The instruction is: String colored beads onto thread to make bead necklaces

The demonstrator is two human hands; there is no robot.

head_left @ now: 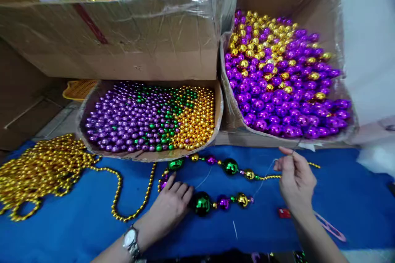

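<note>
My left hand point(173, 200), with a watch at its wrist, has its fingers curled down over the bead strand point(223, 202). Part of the strand is hidden beneath it. A large green bead point(202, 204) lies beside its fingers, followed by smaller gold, purple and green beads. Farther back the strand carries another large green bead point(230, 167) and a run of small gold beads. Pinched in my right hand point(294, 178) is a thin needle point(296, 144), raised before the right box. A pale thread point(261, 183) runs from near this hand toward the strand's end.
One cardboard box point(148, 157) holds small purple, green and gold beads; another box point(230, 94) holds larger purple and gold ones. Gold bead chains point(40, 168) are heaped at left on the blue cloth point(101, 230). Pink scissors or a thread cutter point(331, 228) lies at right.
</note>
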